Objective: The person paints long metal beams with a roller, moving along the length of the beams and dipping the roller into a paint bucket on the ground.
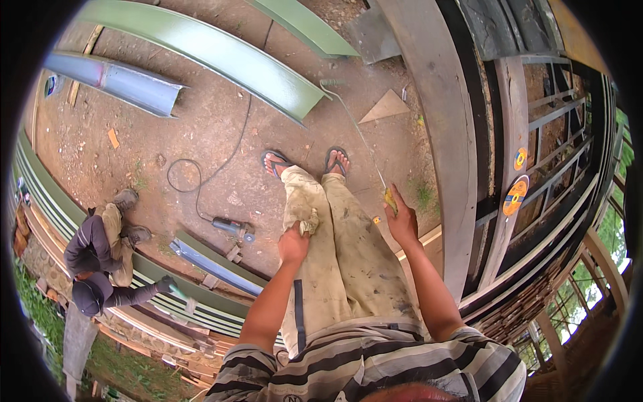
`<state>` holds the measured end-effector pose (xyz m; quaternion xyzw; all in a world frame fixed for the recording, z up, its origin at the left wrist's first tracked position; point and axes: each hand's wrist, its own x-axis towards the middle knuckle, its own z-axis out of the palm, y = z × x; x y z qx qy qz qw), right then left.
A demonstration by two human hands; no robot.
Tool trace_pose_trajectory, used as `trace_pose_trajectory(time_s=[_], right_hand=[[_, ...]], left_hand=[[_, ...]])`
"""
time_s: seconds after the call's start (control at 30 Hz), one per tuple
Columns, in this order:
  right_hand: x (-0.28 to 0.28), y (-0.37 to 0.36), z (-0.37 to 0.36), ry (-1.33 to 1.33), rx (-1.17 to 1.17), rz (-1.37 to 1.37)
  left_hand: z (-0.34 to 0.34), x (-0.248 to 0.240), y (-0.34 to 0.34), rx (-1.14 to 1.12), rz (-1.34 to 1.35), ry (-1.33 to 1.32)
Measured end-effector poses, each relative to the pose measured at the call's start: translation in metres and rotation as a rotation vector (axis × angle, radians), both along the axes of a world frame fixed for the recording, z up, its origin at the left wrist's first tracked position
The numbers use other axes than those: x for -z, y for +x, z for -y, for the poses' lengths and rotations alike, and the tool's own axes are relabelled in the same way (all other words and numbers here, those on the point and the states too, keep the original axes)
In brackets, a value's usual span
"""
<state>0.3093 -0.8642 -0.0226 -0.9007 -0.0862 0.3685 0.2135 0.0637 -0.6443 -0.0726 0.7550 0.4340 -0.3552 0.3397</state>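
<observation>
My right hand [402, 221] is closed round the yellow grip of a long-handled paint roller [362, 138]. Its thin wire shaft slants away to a small green roller head beside the end of a glossy green metal channel [228, 59]. Over my left thigh, my left hand [293, 244] is closed on a crumpled beige cloth [309, 222]; its colour is close to my trousers, so where one ends is hard to see. A second green channel [305, 25] lies farther off, and a blue-grey channel [127, 84] rests at the far left.
An angle grinder [231, 226] lies on the dirt, its cable looping away. At left, a crouching person [100, 258] holds a brush over green-striped metal lengths. To my right stand a long grey beam [462, 134] and a metal frame with cutting discs [515, 195]. A triangular board [386, 107] lies ahead.
</observation>
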Motion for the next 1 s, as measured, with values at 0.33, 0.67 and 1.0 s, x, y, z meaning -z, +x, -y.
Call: trace_pose_trajectory(time_s=[0.33,0.67,1.0], right_hand=[[0.019,-0.008,-0.004,0.598,0.956,-0.763],[0.075,0.037,-0.007,0.866,1.091,-1.053],[0.060,-0.009,0.037,1.025,1.336,-1.218]], left_hand=[[0.021,-0.010,0.012,0.077,-0.054,-0.047],[0.027,-0.007,0.007,0.147,-0.080,-0.042],[0.031,-0.013,0.017,0.132,-0.146,-0.046]])
